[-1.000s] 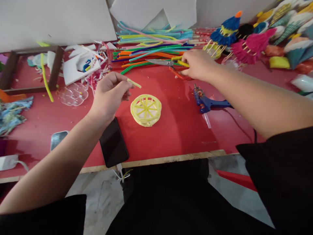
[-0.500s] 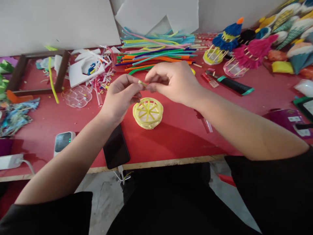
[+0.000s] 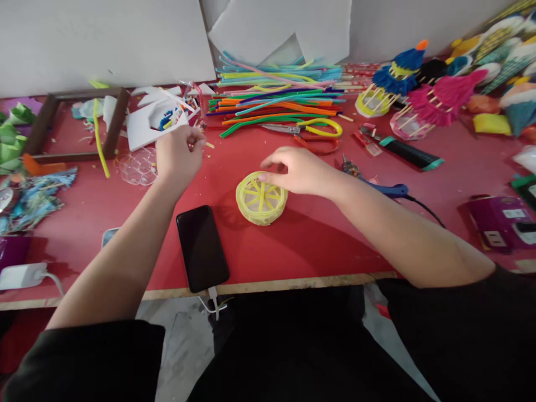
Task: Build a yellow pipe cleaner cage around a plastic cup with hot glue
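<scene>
A round yellow wheel (image 3: 262,199) made of straw pieces lies on the red table (image 3: 310,240). My right hand (image 3: 295,170) is over its far rim, fingers bent and pinching the rim. My left hand (image 3: 180,156) is off to the left, above the table, with its fingers curled; what they hold is hidden. A tiny yellow straw bit (image 3: 210,145) is just beyond its fingertips. A black phone (image 3: 201,248) lies near the front edge, below my left wrist.
A pile of coloured straws (image 3: 276,92) and yellow-handled scissors (image 3: 312,129) lie behind the wheel. A blue glue gun (image 3: 379,187) is on the right. Paper umbrellas (image 3: 402,72), white foam scraps (image 3: 153,120), a wooden frame (image 3: 79,120) and a purple box (image 3: 498,220) crowd the edges.
My hands were pinching a small yellow piece together above the wheel. They have parted: the left hand moved left and away, the right hand dropped onto the wheel's rim.
</scene>
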Motion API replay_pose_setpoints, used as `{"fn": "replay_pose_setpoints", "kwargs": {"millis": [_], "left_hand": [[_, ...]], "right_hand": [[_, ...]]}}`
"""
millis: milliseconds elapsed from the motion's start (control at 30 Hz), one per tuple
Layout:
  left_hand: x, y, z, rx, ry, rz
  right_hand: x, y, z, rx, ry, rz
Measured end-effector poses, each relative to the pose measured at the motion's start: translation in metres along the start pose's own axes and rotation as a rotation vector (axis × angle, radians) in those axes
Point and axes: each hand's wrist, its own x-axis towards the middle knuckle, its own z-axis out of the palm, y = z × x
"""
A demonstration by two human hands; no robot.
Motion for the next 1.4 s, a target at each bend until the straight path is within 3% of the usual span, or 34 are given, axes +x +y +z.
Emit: {"fn": "replay_pose_setpoints", "kwargs": {"millis": [100,200,267,333,400,500,600,767,933,1067,1233,1400], "left_hand": [[0.000,-0.002,-0.003,0.230,-0.027,-0.030],[-0.014,0.004,0.005,0.172,0.067,0.098],[-0.030,0.011,0.014,-0.008,0.079,0.208],[-0.049,0.017,0.026,-0.095,0.007,0.247],[-0.068,0.023,0.037,-0.318,-0.085,0.302],[-0.086,0.026,0.053,-0.506,-0.075,0.336],[-0.090,0.023,0.062,-0.609,-0.047,0.271],[-0.095,0.015,0.062,-0.664,-0.097,0.151],[-0.104,0.012,0.057,-0.579,-0.103,0.175],[-0.107,0.012,0.056,-0.575,-0.182,0.184],[-0.102,0.015,0.055,-0.655,-0.335,0.135],[-0.091,0.018,0.054,-0.611,-0.495,0.031]], "right_hand": [[-0.006,0.004,0.006,0.120,-0.087,0.099],[-0.018,0.007,0.008,0.352,-0.042,0.119],[-0.029,0.010,0.008,0.475,0.072,0.094],[-0.041,0.012,0.008,0.522,0.255,0.080],[-0.053,0.013,0.010,0.534,0.412,0.064],[-0.067,0.010,0.013,0.534,0.502,0.053],[-0.074,0.005,0.016,0.447,0.473,0.044],[-0.078,0.006,0.019,0.261,0.493,-0.111],[-0.082,0.008,0.024,0.185,0.555,-0.192],[-0.085,0.003,0.023,0.057,0.563,-0.287],[-0.081,0.004,0.021,0.153,0.513,-0.259],[-0.076,0.008,0.025,0.400,0.251,-0.100]]}}
